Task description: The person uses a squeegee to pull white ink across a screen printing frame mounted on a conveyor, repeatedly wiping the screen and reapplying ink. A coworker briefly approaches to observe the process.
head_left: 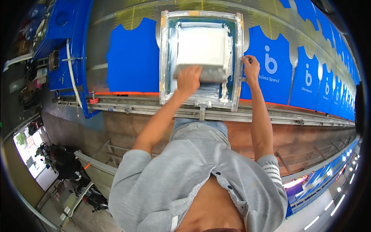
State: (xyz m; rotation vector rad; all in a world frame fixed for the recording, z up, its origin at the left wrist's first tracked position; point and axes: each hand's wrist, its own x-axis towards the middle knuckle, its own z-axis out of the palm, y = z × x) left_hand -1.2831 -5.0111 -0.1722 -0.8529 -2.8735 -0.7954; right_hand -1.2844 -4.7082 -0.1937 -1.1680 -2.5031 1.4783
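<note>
Grey and motion-blurred, gripped from above by the left hand (189, 79): a squeegee (213, 74), reaching from that grip toward three o'clock, long axis nearly nine to three, dipping slightly toward four. Set inside a metal-edged screen frame (164, 58), with a broad patch of white paste (201, 44) at twelve o'clock from the blade. Nearest to the left hand, in contact; well apart from the right hand (251, 69), out at two o'clock beside the frame's edge.

For the left grip: closed, fingers curled over the squeegee toward its nine o'clock end. For the right: fingers bent around a small dark knob (249, 59); hard to tell how joined to the frame.

Counted: two hands, one squeegee, one frame, one paste patch, one knob. On the surface (98, 50), at nine o'clock from the frame, one plain blue cloth piece (133, 58); at three, white-marked blue pieces (270, 63), at least four, then too crowded to count.
</note>
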